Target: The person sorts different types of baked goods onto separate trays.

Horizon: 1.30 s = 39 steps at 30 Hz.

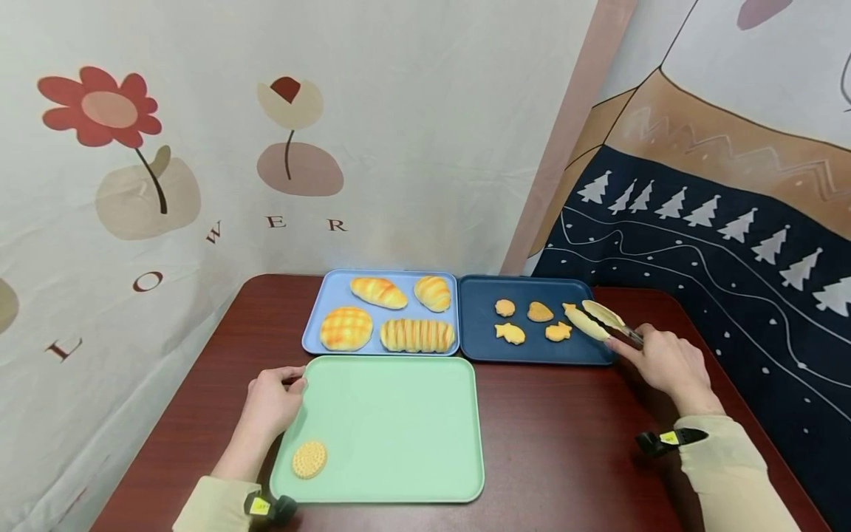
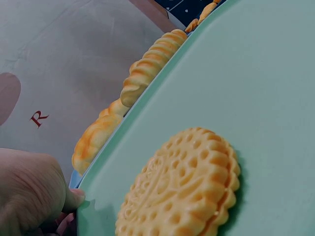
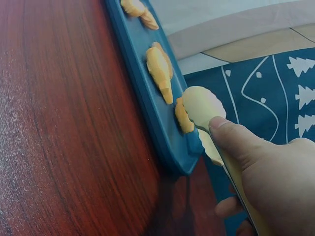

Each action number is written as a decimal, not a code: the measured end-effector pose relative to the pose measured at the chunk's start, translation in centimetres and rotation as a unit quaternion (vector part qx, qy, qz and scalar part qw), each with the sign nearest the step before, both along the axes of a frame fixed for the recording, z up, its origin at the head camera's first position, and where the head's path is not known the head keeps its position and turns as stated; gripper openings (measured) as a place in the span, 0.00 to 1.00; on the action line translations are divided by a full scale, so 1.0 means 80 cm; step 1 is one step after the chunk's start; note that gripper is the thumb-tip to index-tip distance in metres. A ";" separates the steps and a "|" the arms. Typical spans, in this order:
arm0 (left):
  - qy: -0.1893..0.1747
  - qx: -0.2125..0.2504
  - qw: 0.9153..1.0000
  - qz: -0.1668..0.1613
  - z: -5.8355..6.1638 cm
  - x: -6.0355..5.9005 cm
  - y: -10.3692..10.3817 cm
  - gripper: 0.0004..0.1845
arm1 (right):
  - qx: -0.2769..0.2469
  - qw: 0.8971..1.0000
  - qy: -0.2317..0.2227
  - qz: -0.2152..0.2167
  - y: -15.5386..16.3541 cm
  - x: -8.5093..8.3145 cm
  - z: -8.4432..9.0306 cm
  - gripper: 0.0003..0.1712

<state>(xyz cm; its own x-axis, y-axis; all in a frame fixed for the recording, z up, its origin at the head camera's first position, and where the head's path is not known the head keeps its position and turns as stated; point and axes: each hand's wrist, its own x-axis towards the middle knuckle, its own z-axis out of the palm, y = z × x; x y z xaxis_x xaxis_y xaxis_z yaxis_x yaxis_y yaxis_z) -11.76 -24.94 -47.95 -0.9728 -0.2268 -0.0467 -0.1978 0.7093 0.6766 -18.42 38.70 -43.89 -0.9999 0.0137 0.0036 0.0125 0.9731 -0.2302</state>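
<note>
My left hand (image 1: pixel 272 399) pinches the upper left corner of a light green tray (image 1: pixel 392 421), thumb on its rim. On that tray's lower left lies a round, patterned biscuit (image 1: pixel 309 459), large in the left wrist view (image 2: pixel 179 189). My right hand (image 1: pixel 671 366) grips food tongs (image 1: pixel 618 325) with pale yellow tips, which stand apart over the right end of a dark blue tray (image 1: pixel 479 351). Beside the tips is a small golden biscuit (image 3: pixel 183 117), partly hidden by them; whether they touch it I cannot tell. Several more small biscuits, including fish-shaped ones (image 1: pixel 510 333), lie on the dark blue tray.
A light blue tray (image 1: pixel 335 279) behind the green one carries a checkered round bun (image 1: pixel 346 329), a ridged loaf (image 1: pixel 417 335) and two other breads (image 1: pixel 378 292). All trays rest on a dark red wooden table (image 1: pixel 552 436). Printed cloth (image 1: pixel 425 148) hangs behind.
</note>
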 end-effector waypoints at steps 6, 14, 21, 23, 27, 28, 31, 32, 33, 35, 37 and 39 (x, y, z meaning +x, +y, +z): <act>0.003 -0.001 1.000 -0.001 -0.001 0.001 -0.003 0.18 | -0.003 1.000 0.029 0.006 -0.009 0.004 0.005 0.54; 0.002 0.000 1.000 -0.002 -0.002 0.002 -0.004 0.19 | -0.010 0.996 0.081 0.028 -0.049 0.016 0.029 0.51; -0.004 0.003 1.000 0.002 0.001 0.002 -0.001 0.19 | -0.013 0.991 0.111 0.071 -0.097 0.030 0.051 0.50; -0.005 0.006 1.000 0.001 0.002 0.002 0.000 0.19 | -0.014 0.990 0.115 0.080 -0.109 0.034 0.054 0.50; -0.005 0.011 1.000 0.002 0.004 0.002 0.002 0.19 | -0.015 0.988 0.122 0.094 -0.127 0.040 0.059 0.52; -0.005 0.010 1.000 0.002 0.005 0.002 0.002 0.19 | -0.015 0.988 0.121 0.095 -0.131 0.042 0.059 0.53; -0.004 0.007 1.000 0.002 0.005 0.003 0.003 0.19 | -0.015 0.987 0.122 0.101 -0.141 0.045 0.060 0.54; -0.004 0.007 1.000 0.002 0.005 0.003 0.003 0.19 | -0.015 0.987 0.121 0.102 -0.143 0.046 0.060 0.55; -0.004 0.007 1.000 0.002 0.005 0.003 0.003 0.19 | -0.015 0.987 0.123 0.104 -0.146 0.047 0.060 0.55; -0.003 0.005 1.000 0.002 0.005 0.002 0.003 0.19 | -0.013 0.986 0.125 0.110 -0.150 0.049 0.059 0.56; -0.004 0.006 1.000 0.002 0.004 0.002 0.002 0.19 | -0.011 0.985 0.125 0.116 -0.155 0.051 0.058 0.56; -0.005 0.004 1.000 0.001 0.004 0.002 0.002 0.19 | -0.009 0.985 0.124 0.122 -0.160 0.053 0.057 0.56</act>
